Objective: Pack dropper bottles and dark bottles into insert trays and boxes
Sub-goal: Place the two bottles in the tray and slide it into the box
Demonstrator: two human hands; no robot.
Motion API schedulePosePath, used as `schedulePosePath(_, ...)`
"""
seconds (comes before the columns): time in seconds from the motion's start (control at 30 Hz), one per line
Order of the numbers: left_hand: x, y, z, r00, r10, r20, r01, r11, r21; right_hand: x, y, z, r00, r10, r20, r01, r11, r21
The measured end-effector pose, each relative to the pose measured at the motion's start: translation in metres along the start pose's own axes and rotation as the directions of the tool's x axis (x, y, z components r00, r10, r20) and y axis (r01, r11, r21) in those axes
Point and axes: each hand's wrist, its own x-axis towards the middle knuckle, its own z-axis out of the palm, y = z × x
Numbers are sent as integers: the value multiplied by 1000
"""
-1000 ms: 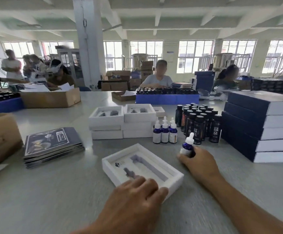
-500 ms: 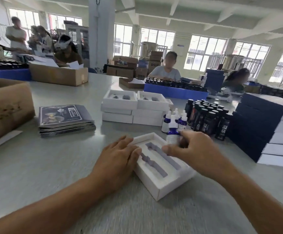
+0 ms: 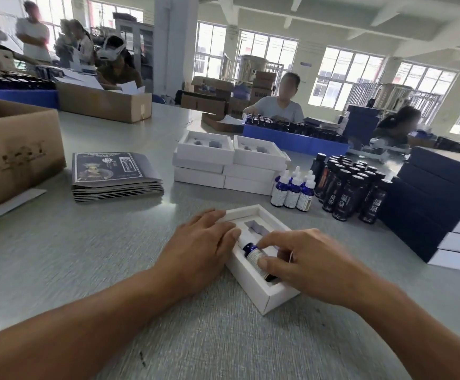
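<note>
A white insert tray (image 3: 268, 293) lies on the grey table before me. A blue dropper bottle (image 3: 253, 255) lies on its side in the tray's left slot. My right hand (image 3: 303, 263) pinches it between thumb and fingers. My left hand (image 3: 201, 248) rests flat on the tray's left edge with straight fingers. Behind the tray stand several blue dropper bottles (image 3: 292, 192) and a cluster of dark bottles (image 3: 347, 187).
Stacked white trays (image 3: 229, 165) stand behind the bottles. Navy boxes (image 3: 437, 204) are piled at the right. A stack of booklets (image 3: 113, 174) and a cardboard box (image 3: 12, 152) lie at the left. People work at the table's far side.
My right hand carried the dropper bottle from beside the bottles over the tray and laid it into the left slot. My left hand slid to the tray's left edge.
</note>
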Motion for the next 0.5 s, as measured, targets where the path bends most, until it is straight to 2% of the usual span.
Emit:
schedulePosePath(0.17,-2,4,0,998,48,-27,-47,998,32,2,-2,-2,999,-22,42,23,999,-24)
schedulePosePath(0.3,-9,15,-2,993,121,-9,-121,992,-25,4,-6,-5,993,-53,104,58,997,-47)
schedulePosePath(0.43,-15,23,-3,982,139,125,-147,988,54,3,-2,-1,989,-78,129,71,996,56)
schedulePosePath(0.5,-15,24,-4,983,113,146,-124,990,70,4,8,-1,993,-50,102,25,972,233)
